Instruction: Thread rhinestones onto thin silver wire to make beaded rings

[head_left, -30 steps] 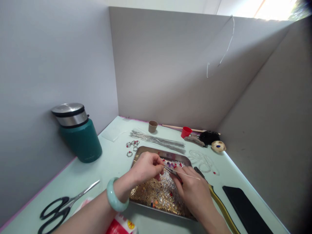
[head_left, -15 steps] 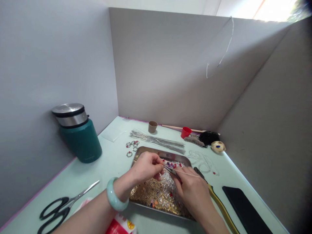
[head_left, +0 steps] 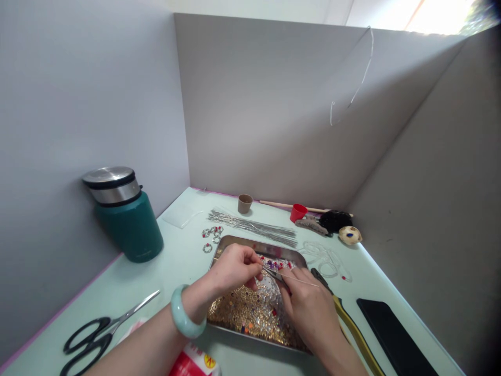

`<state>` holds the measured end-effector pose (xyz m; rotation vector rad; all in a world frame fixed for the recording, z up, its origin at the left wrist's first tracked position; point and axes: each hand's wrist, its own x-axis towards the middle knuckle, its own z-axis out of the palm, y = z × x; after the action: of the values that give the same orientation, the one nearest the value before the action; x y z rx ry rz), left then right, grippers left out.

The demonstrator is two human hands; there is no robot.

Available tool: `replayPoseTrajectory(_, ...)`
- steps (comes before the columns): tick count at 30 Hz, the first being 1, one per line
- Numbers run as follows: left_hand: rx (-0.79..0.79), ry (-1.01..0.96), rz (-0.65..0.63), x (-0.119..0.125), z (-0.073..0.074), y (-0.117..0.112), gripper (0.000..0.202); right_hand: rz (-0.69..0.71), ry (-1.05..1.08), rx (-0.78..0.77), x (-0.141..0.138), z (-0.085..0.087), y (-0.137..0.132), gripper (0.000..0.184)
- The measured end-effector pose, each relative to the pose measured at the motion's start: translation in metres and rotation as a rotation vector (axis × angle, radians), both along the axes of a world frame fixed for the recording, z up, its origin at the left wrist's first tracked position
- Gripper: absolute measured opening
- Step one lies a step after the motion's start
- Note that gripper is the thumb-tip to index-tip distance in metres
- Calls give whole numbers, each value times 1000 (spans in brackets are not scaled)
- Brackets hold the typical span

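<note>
Over the metal tray (head_left: 242, 242) of beads (head_left: 238, 308), my right grip (head_left: 309, 297) is curled around slim pliers (head_left: 271, 272) while my left grip (head_left: 237, 266) pinches a thin pale strand (head_left: 299, 280) at their tips. Beyond the tray, silver wires (head_left: 254, 226) lie on the worktop (head_left: 180, 261); farther off stands a brown cup (head_left: 245, 204).

At the left, a green bottle (head_left: 133, 227) with a metal lid stands near the side wall (head_left: 58, 94). In front of it lie scissors (head_left: 110, 328), the handles black. Near the back wall (head_left: 258, 104) there are a brown cup (head_left: 245, 205), a thin stick (head_left: 274, 203) and a red cup (head_left: 298, 213). To the right follow a grey piece (head_left: 312, 226), a black bundle (head_left: 335, 222) and a pale round object (head_left: 350, 235) with a blue spot. A black slab (head_left: 395, 337) lies at the right, a red-white packet (head_left: 190, 364) at the bottom edge.
</note>
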<state>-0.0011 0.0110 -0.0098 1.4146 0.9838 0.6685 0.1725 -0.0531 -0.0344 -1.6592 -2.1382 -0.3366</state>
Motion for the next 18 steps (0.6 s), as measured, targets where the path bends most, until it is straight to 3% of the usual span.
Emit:
replayPoseTrajectory(12,14,30,12,0,6,-1,5,-51,10,-83,-2,0,0,9)
replayPoseTrajectory(18,-28,-49,2,0,4,-1,3,-14,41,-65,-1,-1,0,9)
